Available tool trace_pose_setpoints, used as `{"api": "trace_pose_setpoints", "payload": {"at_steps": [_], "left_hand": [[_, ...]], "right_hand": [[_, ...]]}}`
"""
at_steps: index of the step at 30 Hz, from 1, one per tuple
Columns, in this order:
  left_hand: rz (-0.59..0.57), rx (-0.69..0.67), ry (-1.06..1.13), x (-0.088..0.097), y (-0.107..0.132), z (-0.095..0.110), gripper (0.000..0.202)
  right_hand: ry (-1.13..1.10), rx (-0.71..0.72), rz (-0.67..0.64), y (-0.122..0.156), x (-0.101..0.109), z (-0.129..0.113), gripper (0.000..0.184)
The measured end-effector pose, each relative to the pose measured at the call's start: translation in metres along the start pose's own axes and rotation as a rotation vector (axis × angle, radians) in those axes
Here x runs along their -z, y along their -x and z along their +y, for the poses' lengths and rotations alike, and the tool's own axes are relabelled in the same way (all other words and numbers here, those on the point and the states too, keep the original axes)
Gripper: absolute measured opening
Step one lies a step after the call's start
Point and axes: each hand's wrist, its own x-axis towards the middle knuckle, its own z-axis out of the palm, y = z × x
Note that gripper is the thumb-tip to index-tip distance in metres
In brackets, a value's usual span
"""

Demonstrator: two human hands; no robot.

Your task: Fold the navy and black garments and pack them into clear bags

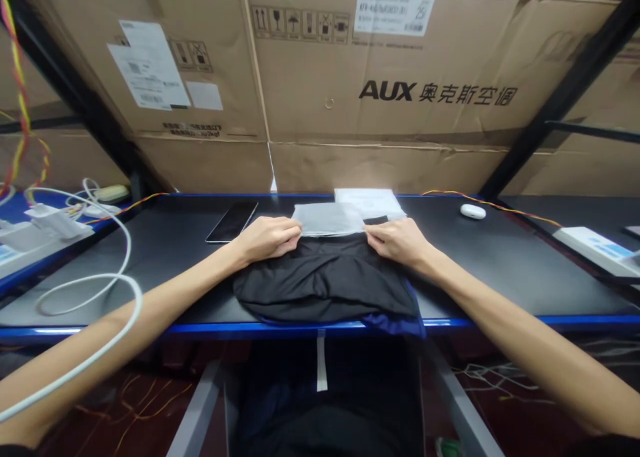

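Observation:
A piece of black fabric (325, 280) with a dark blue part at its lower right lies bunched on the table, its near edge over the blue rim. Along its far edge lies a flat, whitish, translucent sheet (325, 218). My left hand (273, 237) is closed in a pinch at the left corner where sheet and fabric meet. At the right corner my right hand (397, 240) pinches the same edge. Behind the sheet sits a white packet (373, 197), partly covered. The fingertips hide exactly which layers they hold.
A dark phone (233, 222) lies left of my left hand. A white earbud case (473, 211) is at the back right. Power strips (597, 249) stand at both sides. A white cable (131, 290) loops over my left forearm. Cardboard (310, 110) walls the back.

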Motion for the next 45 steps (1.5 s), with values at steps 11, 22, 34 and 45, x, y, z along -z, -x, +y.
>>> {"api": "trace_pose_setpoints", "payload": {"at_steps": [11, 22, 34, 45], "left_hand": [[-0.013, 0.091, 0.058, 0.0, 0.0, 0.0, 0.019], [-0.103, 0.09, -0.003, -0.012, -0.048, 0.023, 0.052], [-0.067, 0.334, -0.052, -0.026, -0.031, -0.02, 0.047], [-0.271, 0.522, 0.21, -0.053, -0.024, -0.049, 0.061]], "right_hand": [[-0.131, 0.061, 0.052, 0.002, -0.002, 0.004, 0.035], [-0.218, 0.051, 0.135, 0.002, -0.002, 0.0, 0.034], [-0.372, 0.032, 0.135, 0.002, 0.002, -0.012, 0.033], [-0.432, 0.168, -0.061, -0.004, 0.002, -0.011, 0.037]]}}
